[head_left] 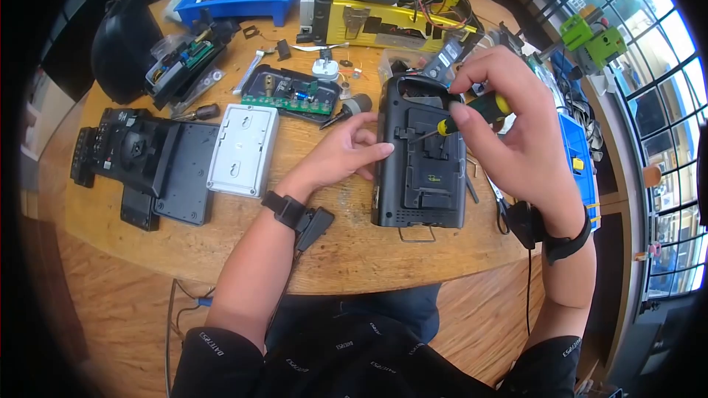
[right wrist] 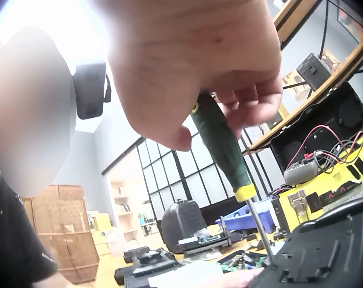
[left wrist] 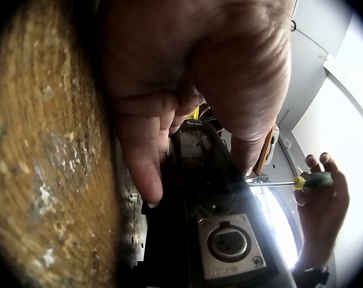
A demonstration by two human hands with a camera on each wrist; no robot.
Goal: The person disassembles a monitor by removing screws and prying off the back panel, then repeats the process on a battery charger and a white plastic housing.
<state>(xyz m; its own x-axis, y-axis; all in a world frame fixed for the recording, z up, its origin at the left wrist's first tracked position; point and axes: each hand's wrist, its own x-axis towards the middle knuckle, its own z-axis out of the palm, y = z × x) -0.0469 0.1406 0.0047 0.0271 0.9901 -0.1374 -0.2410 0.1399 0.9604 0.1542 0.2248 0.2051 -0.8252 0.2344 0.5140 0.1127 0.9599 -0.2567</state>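
Note:
A black device point(head_left: 435, 177) with a raised plate and a handle opening lies on the wooden table in the head view. My left hand point(head_left: 338, 153) grips its left side, thumb on the top edge and fingers down the side; the left wrist view shows a round metal socket point(left wrist: 229, 243) there. My right hand point(head_left: 516, 118) holds a green and yellow screwdriver point(head_left: 483, 110) by its handle, pinched between thumb and fingers. In the right wrist view the screwdriver shaft point(right wrist: 259, 228) slants down and its tip meets the device's upper face point(right wrist: 313, 255).
Left of the device lie a white box point(head_left: 243, 150), black housings point(head_left: 184, 169) and an open case with a green circuit board point(head_left: 295, 105). Behind stand a blue tray point(head_left: 243, 9) and a yellow case point(head_left: 383, 22). Scissors point(head_left: 502, 214) lie at the right.

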